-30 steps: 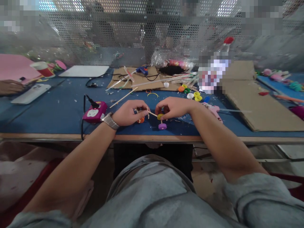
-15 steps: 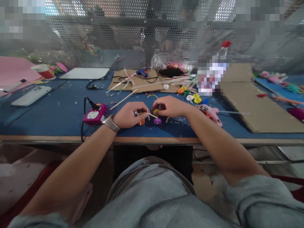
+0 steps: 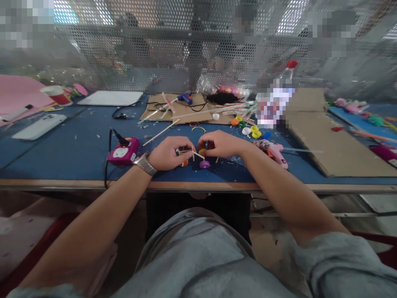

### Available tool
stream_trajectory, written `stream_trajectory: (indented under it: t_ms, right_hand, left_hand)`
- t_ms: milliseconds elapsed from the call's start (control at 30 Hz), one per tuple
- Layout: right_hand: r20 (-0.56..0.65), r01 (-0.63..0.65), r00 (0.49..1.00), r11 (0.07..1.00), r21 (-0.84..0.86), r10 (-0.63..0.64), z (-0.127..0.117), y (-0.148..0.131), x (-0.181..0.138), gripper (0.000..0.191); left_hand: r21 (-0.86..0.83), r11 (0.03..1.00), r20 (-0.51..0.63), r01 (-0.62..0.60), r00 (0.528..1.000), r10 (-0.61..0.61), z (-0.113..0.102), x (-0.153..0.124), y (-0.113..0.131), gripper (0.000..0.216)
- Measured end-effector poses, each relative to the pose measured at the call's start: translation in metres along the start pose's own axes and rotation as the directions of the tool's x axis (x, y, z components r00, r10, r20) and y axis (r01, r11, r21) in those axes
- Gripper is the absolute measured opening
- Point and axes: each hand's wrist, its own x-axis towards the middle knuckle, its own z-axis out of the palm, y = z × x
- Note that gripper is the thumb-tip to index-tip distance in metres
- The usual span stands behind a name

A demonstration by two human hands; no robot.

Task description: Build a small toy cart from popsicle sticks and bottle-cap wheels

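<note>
A small frame of thin wooden sticks (image 3: 199, 155) with bottle caps for wheels is between my hands, near the table's front edge. My left hand (image 3: 172, 153), with a metal watch at the wrist, is closed on the sticks at the frame's left side. An orange cap (image 3: 184, 163) shows below its fingers. At the frame's right end a purple cap (image 3: 204, 164) faces me. My right hand (image 3: 221, 144) pinches a yellow cap (image 3: 202, 152) behind the purple one; its fingers partly hide that cap.
A purple power socket (image 3: 124, 151) with a black cable stands left. Loose coloured caps (image 3: 254, 131) and a pink glue gun (image 3: 277, 154) lie right. Cardboard (image 3: 335, 145), a bottle (image 3: 276, 101), a blue glue gun (image 3: 185, 98), a stick (image 3: 161, 132) and a phone (image 3: 40, 126) surround the work.
The view has shifted slightly. Both hands stay on the stick frame, and the yellow cap is a little more covered by my right fingers.
</note>
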Motion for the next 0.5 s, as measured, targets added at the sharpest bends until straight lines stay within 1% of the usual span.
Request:
stream_trajectory:
  t_ms: [200, 500]
  right_hand:
    - [0.028, 0.008, 1.0, 1.0, -0.008, -0.008, 0.001, 0.0003, -0.0002, 0.022]
    - [-0.011, 0.037, 0.999, 0.999, -0.007, -0.037, 0.0029, 0.0019, 0.0013, 0.021]
  left_hand:
    - [0.001, 1.0, -0.015, -0.028, 0.999, 0.028, -0.0001, 0.0004, 0.0043, 0.02]
    - [0.026, 0.999, -0.019, -0.037, 0.999, 0.038, -0.0005, -0.0004, 0.0034, 0.019]
